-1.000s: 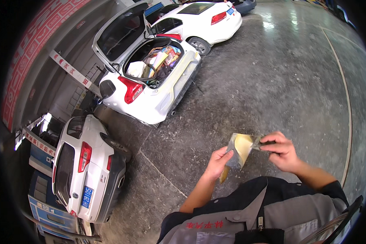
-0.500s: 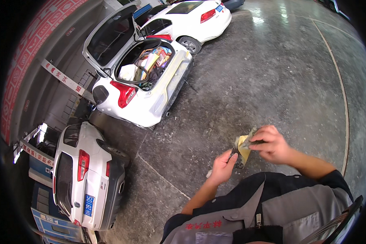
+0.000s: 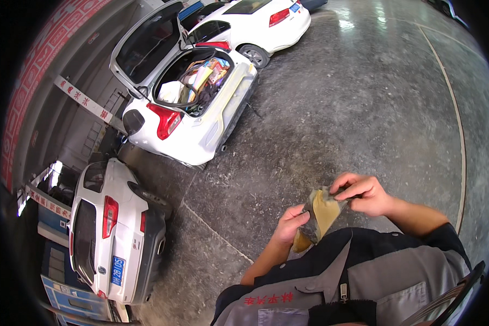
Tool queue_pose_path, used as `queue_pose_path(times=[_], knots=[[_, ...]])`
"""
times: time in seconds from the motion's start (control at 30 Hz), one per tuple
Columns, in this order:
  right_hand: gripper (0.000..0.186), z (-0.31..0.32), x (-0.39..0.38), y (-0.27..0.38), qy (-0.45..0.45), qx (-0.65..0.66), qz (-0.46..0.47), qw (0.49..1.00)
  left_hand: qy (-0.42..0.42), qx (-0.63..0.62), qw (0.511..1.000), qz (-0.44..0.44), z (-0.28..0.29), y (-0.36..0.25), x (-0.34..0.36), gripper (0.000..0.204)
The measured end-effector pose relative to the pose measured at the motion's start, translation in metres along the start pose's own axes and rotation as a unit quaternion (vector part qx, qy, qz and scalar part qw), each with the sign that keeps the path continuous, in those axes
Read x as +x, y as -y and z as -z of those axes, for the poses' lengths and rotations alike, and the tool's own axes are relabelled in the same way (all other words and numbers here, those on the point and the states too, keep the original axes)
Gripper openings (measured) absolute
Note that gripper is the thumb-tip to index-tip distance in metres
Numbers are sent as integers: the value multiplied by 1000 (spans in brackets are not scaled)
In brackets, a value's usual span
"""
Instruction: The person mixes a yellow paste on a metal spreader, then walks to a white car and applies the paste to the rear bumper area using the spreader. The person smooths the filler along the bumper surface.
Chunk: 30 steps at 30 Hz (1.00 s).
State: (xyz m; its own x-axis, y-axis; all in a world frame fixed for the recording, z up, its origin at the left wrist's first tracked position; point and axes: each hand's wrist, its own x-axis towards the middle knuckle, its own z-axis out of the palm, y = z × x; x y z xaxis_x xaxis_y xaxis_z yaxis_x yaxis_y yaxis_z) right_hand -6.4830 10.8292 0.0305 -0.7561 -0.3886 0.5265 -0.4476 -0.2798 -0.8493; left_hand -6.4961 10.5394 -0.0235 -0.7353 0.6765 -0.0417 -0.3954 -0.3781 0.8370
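Note:
In front of my chest my left hand (image 3: 291, 224) is closed on the edge of a flat putty spreader, its thumb on top. Yellow paste, apparently body filler (image 3: 325, 211), coats a broad face between my two hands. My right hand (image 3: 365, 194) pinches a second thin grey spreader (image 3: 339, 203) against the upper right of that paste. Where one blade ends and the other begins is hard to make out. Below my left fingers shows a brownish-yellow coated part (image 3: 301, 240), just above my grey and dark blue work jacket (image 3: 309, 293).
A white hatchback (image 3: 193, 141) stands ahead left with its tailgate up and its boot full of belongings. Another white car (image 3: 127, 239) is parked at the left, and a white sedan (image 3: 266, 27) farther back. The concrete floor (image 3: 375, 108) carries a painted line at the right.
The yellow-coated face has turned more toward me and shows wider. My left hand has shifted slightly left and down. My right hand has moved a little lower, still pinching its spreader.

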Motion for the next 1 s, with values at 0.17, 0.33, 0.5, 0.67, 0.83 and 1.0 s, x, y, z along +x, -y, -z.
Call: queue_pose_path(times=[0.17,0.33,0.5,0.67,0.83,1.0], knots=[[43,25,0,-6,-51,-294,18,954,-61,120,989,-57,-6,-13,0,31],[38,-1,-10,-27,-22,-527,123,841,-121,461,869,-136,-15,-12,14,24],[37,-14,-10,-28,-45,-482,153,861,-170,246,946,-125,7,-17,21,28],[43,5,2,-12,-63,-187,87,976,-73,69,995,11,23,-17,22,33],[42,2,10,-20,-15,-55,18,998,16,36,999,32,16,-6,15,37],[49,43,8,-8,8,-260,6,966,-39,107,993,4,18,-17,10,34]])
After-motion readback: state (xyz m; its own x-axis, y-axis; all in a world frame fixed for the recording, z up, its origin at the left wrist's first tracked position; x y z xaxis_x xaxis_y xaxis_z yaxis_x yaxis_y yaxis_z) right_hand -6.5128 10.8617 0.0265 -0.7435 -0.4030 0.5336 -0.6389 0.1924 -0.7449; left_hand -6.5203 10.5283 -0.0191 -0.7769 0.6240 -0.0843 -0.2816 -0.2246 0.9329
